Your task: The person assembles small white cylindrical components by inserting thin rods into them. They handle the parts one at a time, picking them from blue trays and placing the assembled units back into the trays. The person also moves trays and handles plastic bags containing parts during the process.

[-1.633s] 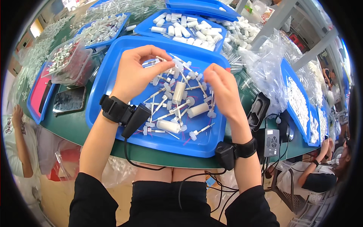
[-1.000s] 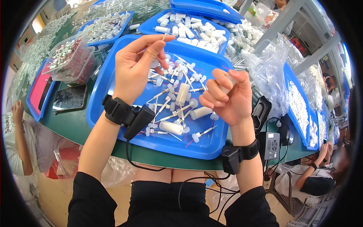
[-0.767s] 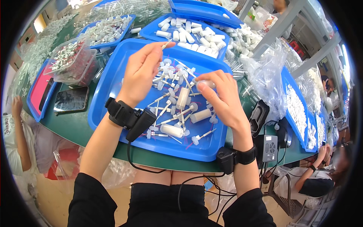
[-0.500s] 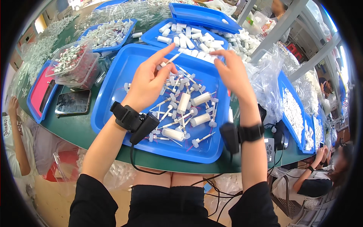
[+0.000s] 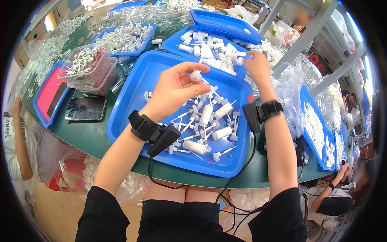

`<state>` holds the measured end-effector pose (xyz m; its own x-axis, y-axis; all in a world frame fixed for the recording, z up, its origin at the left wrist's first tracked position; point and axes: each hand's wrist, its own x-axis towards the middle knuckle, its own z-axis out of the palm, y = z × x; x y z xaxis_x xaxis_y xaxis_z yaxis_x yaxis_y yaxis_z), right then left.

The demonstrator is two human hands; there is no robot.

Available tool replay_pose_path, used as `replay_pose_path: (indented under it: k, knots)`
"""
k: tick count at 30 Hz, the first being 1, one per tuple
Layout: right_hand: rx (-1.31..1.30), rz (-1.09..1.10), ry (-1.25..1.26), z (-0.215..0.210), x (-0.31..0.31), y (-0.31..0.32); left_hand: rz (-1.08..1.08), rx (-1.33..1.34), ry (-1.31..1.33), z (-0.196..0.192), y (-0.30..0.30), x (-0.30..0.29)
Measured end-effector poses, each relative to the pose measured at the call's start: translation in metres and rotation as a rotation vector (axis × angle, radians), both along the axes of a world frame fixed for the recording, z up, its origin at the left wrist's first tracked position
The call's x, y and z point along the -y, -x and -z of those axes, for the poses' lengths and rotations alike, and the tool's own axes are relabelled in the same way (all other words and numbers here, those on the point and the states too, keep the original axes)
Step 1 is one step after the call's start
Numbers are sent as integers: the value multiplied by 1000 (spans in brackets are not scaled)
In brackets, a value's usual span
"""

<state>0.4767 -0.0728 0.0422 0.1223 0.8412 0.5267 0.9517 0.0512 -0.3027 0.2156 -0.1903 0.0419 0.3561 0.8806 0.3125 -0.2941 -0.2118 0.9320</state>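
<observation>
My left hand (image 5: 173,86) is raised over the large blue tray (image 5: 121,117). Its thumb and fingers are closed on a small white plastic part with a round, ridged cap (image 5: 196,76); the rest of that part is mostly hidden. Under the hand, the tray holds several thin white stems with round caps (image 5: 216,156) and a few thicker white cylinders (image 5: 222,133). My right hand (image 5: 259,68) reaches past the tray's far right corner. Its fingertips are pinched at the end of a white cylinder (image 5: 240,54), beside the loose cylinders in the farther blue tray (image 5: 171,43).
Left of the large tray lie a phone (image 5: 86,108), a clear tub of small parts (image 5: 86,76) and a pink-lined blue tray (image 5: 44,101). Another blue tray (image 5: 308,117) of white pieces stands at right. Plastic bags (image 5: 284,105) and a grey post (image 5: 302,38) are near my right arm.
My right hand has gone from open above the large tray to the loose cylinders farther back. My left hand has turned its part so the round cap shows. The whole view has shifted slightly.
</observation>
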Motion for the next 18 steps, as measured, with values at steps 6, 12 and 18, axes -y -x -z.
replay_pose_path:
  k: [6,12,18]
  knots:
    - [-586,-336,-37,-39,84,35,155,113,11,0,-1,5]
    - [-1189,-593,205,-9,136,56,118,-83,68,-7,1,7]
    - [-1303,-728,232,2,142,58,177,1,140,-4,3,4]
